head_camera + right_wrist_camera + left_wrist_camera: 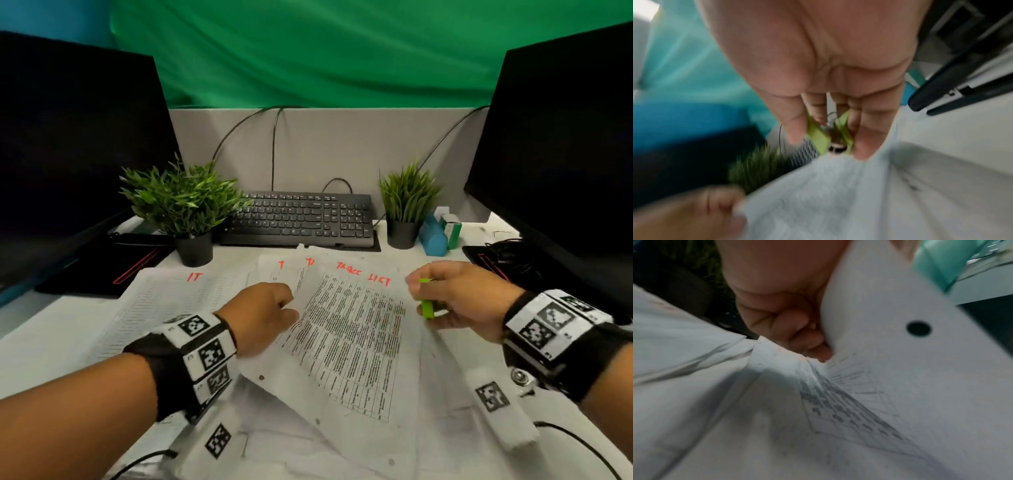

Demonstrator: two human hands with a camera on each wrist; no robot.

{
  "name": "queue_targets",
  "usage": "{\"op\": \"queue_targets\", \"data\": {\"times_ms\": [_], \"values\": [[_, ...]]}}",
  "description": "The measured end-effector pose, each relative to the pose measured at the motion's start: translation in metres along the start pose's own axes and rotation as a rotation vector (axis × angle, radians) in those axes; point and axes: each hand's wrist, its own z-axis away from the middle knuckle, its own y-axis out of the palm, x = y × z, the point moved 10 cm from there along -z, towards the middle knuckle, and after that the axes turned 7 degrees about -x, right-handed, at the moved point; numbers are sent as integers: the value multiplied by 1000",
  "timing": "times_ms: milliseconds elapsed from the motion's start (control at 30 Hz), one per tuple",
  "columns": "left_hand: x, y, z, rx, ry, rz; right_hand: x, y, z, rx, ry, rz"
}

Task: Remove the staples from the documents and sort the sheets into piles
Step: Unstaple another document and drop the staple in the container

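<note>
A printed table sheet headed in red "TASKS LIST" is lifted off the desk, tilted. My left hand pinches its left edge; the left wrist view shows curled fingers on the punched sheet. My right hand grips a lime-green staple remover at the sheet's right edge; in the right wrist view the green remover sits between thumb and fingers, which also touch the paper. More sheets marked in red fan out behind, and a sheet marked "IT" lies to the left.
More loose white sheets cover the near desk. A black keyboard sits behind, flanked by two potted plants. Dark monitors stand on both sides. A blue cylinder and small boxes are at the back right.
</note>
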Motion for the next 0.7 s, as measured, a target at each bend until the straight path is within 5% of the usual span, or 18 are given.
{"op": "queue_targets", "data": {"times_ms": [100, 167, 333, 533, 700], "values": [[-14, -10, 16, -84, 97, 97, -2, -32, 4, -88, 188, -579], [-21, -19, 26, -148, 169, 168, -4, -47, 6, -133, 241, -707], [-42, -53, 54, -316, 326, 265, -11, -62, 4, -224, 142, -375], [-58, -71, 67, -364, 364, 436, 23, -22, 2, 81, -86, -458], [-42, -67, 44, -363, 205, 422, 63, -38, 2, -105, -256, -390]]}}
